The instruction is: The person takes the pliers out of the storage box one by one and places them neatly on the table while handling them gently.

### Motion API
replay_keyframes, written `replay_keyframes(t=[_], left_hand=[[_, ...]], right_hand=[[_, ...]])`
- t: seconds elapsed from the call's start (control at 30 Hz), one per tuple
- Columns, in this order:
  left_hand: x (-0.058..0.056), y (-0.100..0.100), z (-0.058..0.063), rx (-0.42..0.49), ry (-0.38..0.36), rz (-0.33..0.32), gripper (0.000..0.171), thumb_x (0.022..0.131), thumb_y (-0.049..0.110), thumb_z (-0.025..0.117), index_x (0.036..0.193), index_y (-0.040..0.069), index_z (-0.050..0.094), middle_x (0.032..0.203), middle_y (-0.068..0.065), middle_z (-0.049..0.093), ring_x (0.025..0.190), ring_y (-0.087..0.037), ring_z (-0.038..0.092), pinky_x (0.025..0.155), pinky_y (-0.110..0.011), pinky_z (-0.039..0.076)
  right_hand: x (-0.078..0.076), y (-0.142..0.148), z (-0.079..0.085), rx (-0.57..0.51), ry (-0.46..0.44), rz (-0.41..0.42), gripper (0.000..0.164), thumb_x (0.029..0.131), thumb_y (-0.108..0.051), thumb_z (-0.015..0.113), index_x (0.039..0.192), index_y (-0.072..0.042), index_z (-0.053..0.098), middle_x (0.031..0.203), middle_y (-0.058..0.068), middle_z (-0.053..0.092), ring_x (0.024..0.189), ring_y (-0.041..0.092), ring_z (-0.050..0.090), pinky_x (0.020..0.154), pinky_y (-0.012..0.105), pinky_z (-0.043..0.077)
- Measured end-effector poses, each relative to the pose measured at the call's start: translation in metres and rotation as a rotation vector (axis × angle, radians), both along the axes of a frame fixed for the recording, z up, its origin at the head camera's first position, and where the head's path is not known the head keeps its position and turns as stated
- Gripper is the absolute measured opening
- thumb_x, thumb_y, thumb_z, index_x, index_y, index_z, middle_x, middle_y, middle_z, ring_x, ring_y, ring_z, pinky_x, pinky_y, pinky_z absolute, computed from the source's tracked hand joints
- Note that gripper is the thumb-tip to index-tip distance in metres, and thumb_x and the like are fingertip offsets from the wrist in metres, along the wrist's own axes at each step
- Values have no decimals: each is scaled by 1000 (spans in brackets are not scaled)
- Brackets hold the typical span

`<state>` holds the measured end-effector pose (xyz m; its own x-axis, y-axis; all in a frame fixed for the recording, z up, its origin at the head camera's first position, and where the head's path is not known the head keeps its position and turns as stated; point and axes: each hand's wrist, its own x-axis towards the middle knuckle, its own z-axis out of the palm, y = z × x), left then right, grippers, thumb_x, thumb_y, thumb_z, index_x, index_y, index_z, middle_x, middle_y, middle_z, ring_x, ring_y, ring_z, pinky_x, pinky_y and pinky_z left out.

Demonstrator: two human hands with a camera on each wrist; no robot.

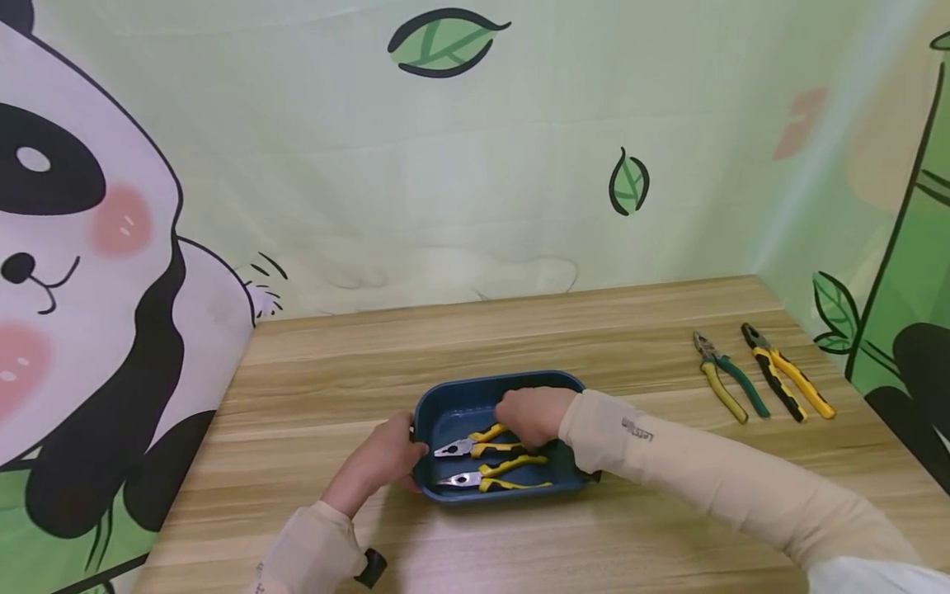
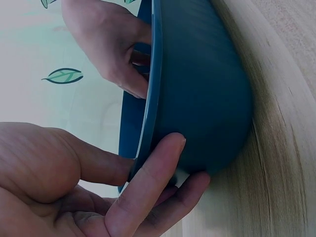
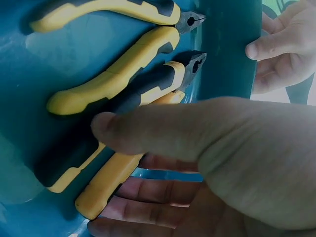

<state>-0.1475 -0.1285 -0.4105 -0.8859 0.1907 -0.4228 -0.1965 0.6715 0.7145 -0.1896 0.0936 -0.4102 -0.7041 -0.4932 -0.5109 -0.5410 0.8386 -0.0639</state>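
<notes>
A deep blue plastic basin (image 1: 456, 499) stands on the wooden table, with two pairs of yellow-and-black pliers inside. My left hand (image 1: 382, 454) grips the basin's left end, thumb at the rim and fingers against the outer wall (image 2: 207, 89). Inside the basin, my right hand (image 1: 536, 415) holds the farther combination pliers (image 1: 454, 448) by the handles. In the right wrist view its thumb lies across the black handle (image 3: 66, 160), and its fingers are at the orange one. The nearer pliers (image 1: 463, 479) lie beside them, jaws pointing left; no hand touches them.
To the right on the wooden table (image 1: 312, 363) lie pliers with green-and-yellow handles (image 1: 716, 379) and, beside them, pliers with yellow-and-black handles (image 1: 787, 375). Behind the table hangs a backdrop (image 1: 445, 206) printed with leaves and a panda.
</notes>
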Motion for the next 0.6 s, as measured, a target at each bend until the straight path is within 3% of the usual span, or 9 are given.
replay_keyframes(t=[0.3, 0.6], left_hand=[[0, 0, 1, 13, 2, 0, 40, 100, -8, 55, 137, -18, 44, 113, -34, 62, 66, -30, 73, 55, -34, 66], [1, 0, -2, 30, 28, 7, 34, 98, -10, 56, 129, -18, 48, 103, -29, 64, 64, -32, 72, 52, -35, 66]], right_hand=[[-2, -7, -6, 34, 45, 40, 38, 87, -14, 84, 123, -12, 70, 102, 2, 64, 82, 16, 57, 81, 27, 61], [-5, -9, -7, 23, 73, 52, 34, 90, -17, 82, 121, -9, 70, 102, 4, 65, 81, 15, 57, 80, 27, 62]])
